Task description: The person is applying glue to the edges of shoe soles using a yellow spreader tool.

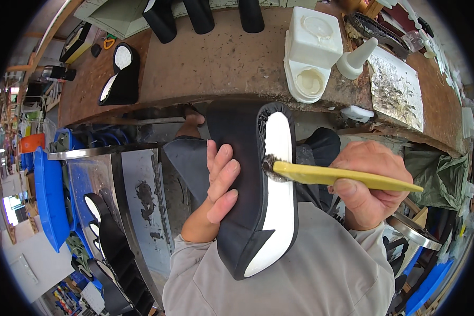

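Held up in front of me is a black-covered wedge shoe sole [236, 174] with a white bottom face turned to the right. My left hand [223, 181] grips it from the left, fingers pressed on the black side; part of the palm is hidden behind it. A yellow-handled brush [347, 176] lies nearly level in my right hand [373, 179], pinched between thumb and fingers. Its dark bristles touch the left edge of the white face, about midway along, where the black covering folds over.
Ahead stands a brown workbench [210, 68] with a white glue pot [313, 52], a white nozzle cap [357, 59] and a stained paper sheet [397, 87]. Another black wedge sole [125, 76] sits at its left. Several more wedges stand on a rack [116, 247] at lower left.
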